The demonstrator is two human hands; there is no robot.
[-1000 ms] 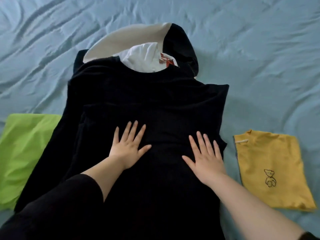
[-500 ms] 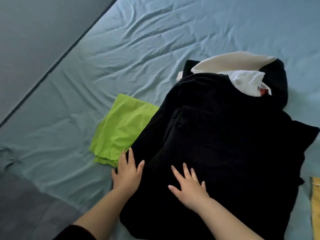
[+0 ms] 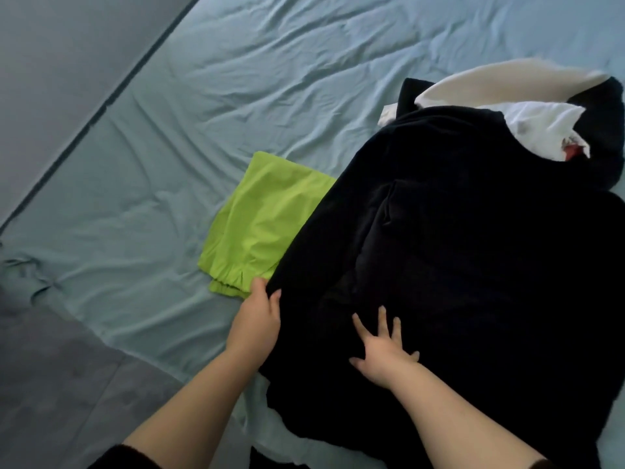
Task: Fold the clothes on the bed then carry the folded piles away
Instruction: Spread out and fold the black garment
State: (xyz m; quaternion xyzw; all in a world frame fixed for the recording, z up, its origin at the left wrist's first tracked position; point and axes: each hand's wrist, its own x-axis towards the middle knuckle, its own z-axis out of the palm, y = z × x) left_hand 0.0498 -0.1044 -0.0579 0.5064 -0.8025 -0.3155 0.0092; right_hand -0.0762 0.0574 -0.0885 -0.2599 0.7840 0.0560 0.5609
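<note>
At bottom of frame, forearms: both reach up from the lower edge, bare, with dark sleeves at the elbows.
Right hand [image 3: 384, 355]: lower centre, fingers spread flat, palm pressed on the black garment [image 3: 473, 265].
Left hand [image 3: 257, 319]: just left of it, fingers curled round the garment's left edge, pinching the cloth; fingertips hidden under the fold.
Black garment: fills the right half of the frame, spread over the bed [image 3: 236, 96], its left edge lying over the green cloth [image 3: 260, 218].
Green cloth: centre left, folded, flat on the sheet, touching the left hand's knuckles.
White cloth [image 3: 541, 130]: upper right, showing at the garment's far end, with a small red patch.
Floor [image 3: 50, 384]: lower left, grey.
</note>
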